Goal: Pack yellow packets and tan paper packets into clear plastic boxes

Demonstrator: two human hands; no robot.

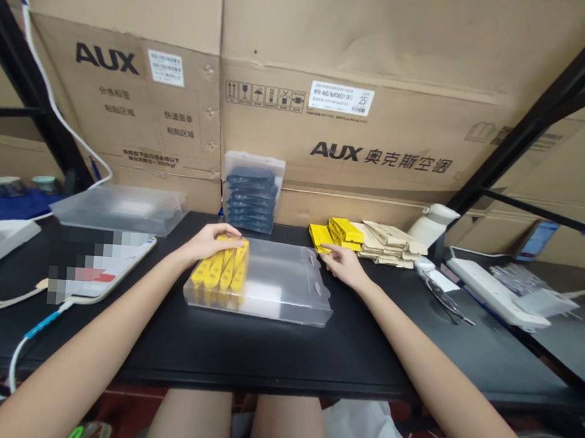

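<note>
A clear plastic box (283,282) lies on the black table in front of me, with flaps open at its right end. Several yellow packets (219,270) stand in a row in its left part. My left hand (215,241) is closed over the top of this row, thumb on the near side. Beyond the box's right end, my right hand (345,265) is at a loose yellow packet (321,237), its edge showing between thumb and index finger. More yellow packets (345,233) and a pile of beige packets (388,242) lie just beyond.
Behind stands a clear box of dark packets (252,199) against the cardboard (273,131). At left are an empty clear box (120,208) and a cabled phone (113,266). At right are a white bottle (433,225), glasses (445,296) and a power strip (492,293).
</note>
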